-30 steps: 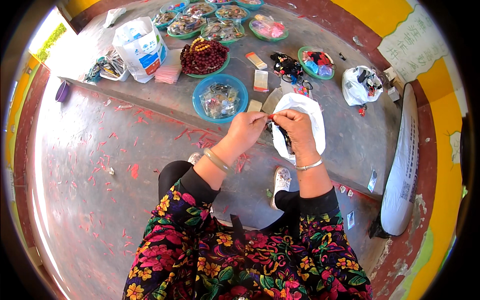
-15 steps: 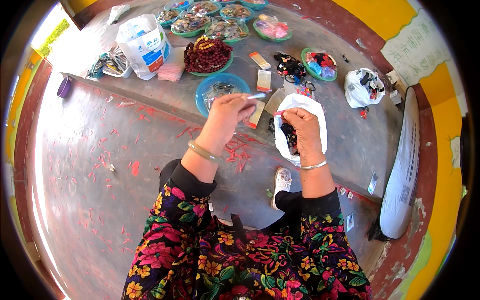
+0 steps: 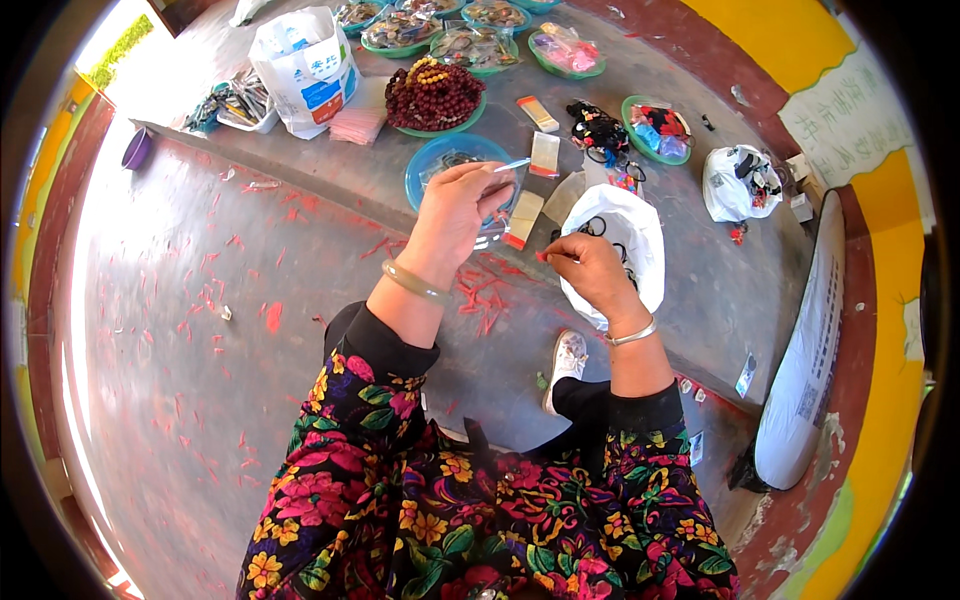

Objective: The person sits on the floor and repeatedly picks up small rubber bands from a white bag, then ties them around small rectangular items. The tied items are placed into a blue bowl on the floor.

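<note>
Pinched in my left hand [image 3: 452,215] is a small clear plastic bag [image 3: 513,166], with a whitish top edge; it hangs in front of the blue basin [image 3: 413,178]. My right hand [image 3: 598,275] has thumb and fingertips closed on a small red strip [image 3: 542,257]. That hand hovers over the near left rim of an open white plastic bag [image 3: 650,240] containing black rings that look like hair ties [image 3: 597,226]. Clear packets lie inside the blue basin, partly hidden by my left hand.
Red strips [image 3: 482,305] litter the floor below the step. Card packs [image 3: 544,155], a dark red bead pile [image 3: 432,95], green baskets [image 3: 570,58] and a printed white bag [image 3: 305,75] stand on the raised floor. A long wrapped roll [image 3: 800,390] leans at right.
My right hand has moved down and left from over the white bag's opening, drawing the red strip away from my left hand. The clear bag now shows hanging below my left fingers.
</note>
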{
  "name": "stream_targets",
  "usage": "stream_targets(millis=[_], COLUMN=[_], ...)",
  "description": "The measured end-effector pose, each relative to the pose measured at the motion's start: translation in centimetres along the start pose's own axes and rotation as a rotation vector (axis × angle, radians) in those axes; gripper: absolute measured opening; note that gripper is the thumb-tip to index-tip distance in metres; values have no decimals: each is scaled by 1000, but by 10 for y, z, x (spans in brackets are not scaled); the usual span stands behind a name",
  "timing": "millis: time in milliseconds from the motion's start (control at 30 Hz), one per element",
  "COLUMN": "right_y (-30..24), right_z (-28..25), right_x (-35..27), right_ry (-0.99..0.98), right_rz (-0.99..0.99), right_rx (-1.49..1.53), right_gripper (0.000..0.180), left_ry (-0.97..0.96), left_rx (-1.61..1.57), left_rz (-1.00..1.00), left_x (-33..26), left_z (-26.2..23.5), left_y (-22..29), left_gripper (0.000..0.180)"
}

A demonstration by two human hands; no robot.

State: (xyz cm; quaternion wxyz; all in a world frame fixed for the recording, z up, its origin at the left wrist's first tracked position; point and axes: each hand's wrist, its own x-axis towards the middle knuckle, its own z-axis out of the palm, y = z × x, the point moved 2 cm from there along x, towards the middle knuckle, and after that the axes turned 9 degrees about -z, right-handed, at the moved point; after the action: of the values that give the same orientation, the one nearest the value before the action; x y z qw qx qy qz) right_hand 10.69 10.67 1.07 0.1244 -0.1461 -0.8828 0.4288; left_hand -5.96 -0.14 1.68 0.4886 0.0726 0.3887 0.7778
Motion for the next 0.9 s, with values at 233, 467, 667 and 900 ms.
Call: stream_targets(millis=[233,467,667,900], right_y=[-1,-12,-25,-25], right_z=[5,6,1,5], right_x=[-3,-4,-4,-7], right_ry=[-124,-207,-300,-403], right_rz=[-47,1,-46,-136], right_rx=[-85,-56,-50,138], right_gripper=[13,17,20,34], left_ry=[-1,-7,-6,0], left_rx=[6,19,37,46], left_rz=[-10,-15,-24,-31], left_x=[1,1,-1,0], left_z=[1,3,3,4], left_y=[-4,-8,-9,-11], left_gripper=[17,16,17,17])
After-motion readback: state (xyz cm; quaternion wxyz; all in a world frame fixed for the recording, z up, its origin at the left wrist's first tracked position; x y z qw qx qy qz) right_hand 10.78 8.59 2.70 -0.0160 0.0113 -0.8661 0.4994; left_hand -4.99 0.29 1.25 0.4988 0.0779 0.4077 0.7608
